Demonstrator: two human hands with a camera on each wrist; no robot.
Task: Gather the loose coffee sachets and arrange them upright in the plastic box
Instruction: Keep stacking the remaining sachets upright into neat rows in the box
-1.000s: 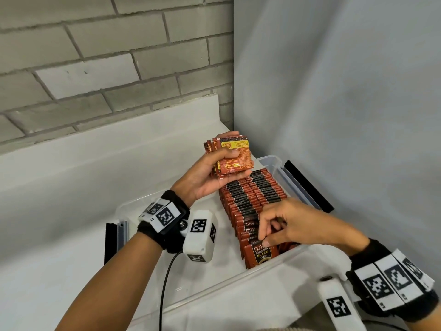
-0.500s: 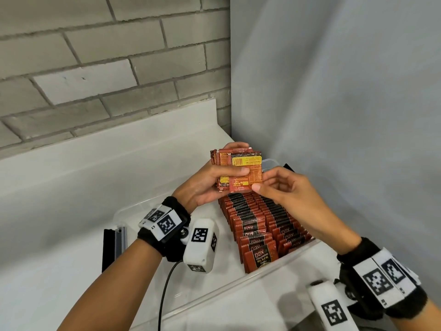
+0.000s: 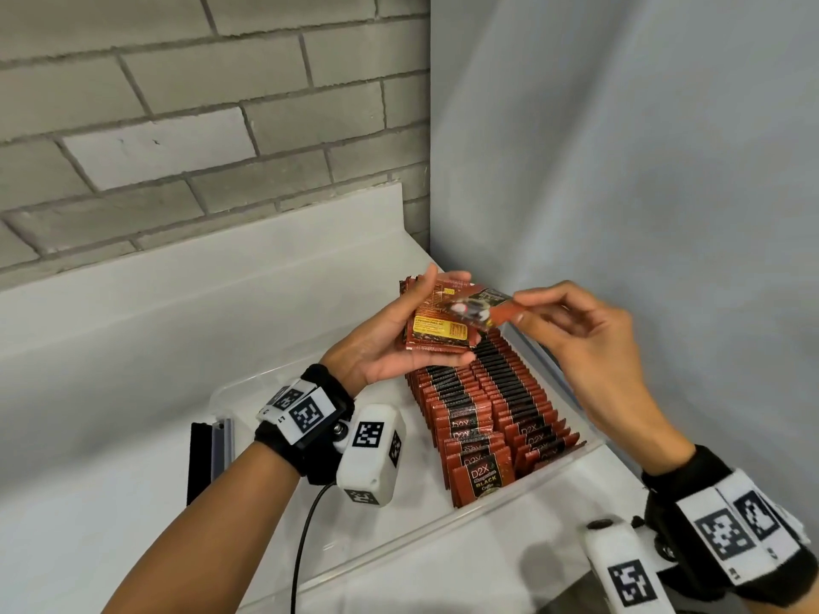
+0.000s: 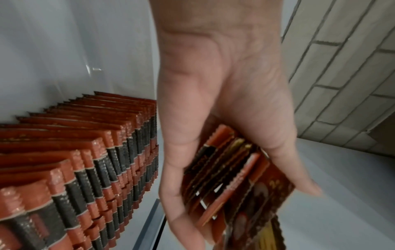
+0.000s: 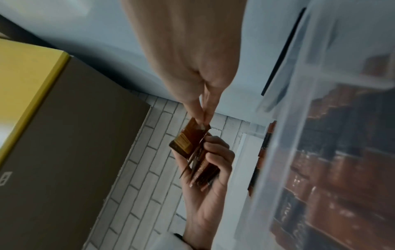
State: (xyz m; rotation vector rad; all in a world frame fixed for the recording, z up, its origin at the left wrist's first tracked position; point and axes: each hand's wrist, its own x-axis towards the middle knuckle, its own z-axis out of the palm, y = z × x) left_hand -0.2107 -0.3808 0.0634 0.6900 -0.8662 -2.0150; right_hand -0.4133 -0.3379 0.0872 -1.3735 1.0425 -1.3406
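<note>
My left hand (image 3: pixel 399 343) holds a stack of red-brown coffee sachets (image 3: pixel 436 334) above the far end of the clear plastic box (image 3: pixel 496 511); in the left wrist view the stack (image 4: pixel 230 177) fans out between thumb and fingers. My right hand (image 3: pixel 576 330) pinches one sachet (image 3: pixel 481 308) by its edge, tilted, just off the top of that stack; the right wrist view shows the same pinch on the sachet (image 5: pixel 188 137). Two rows of sachets (image 3: pixel 487 414) stand upright along the right side of the box.
The box sits on a white counter (image 3: pixel 111 436) in a corner, brick wall (image 3: pixel 177 126) behind and a grey wall (image 3: pixel 620 170) close on the right. The box's left half is bare. A cardboard carton (image 5: pixel 64 135) appears in the right wrist view.
My right hand rose from the rows in the box to the stack and has drawn one sachet off it to the right. The left hand's thumb has lifted off the stack's face.
</note>
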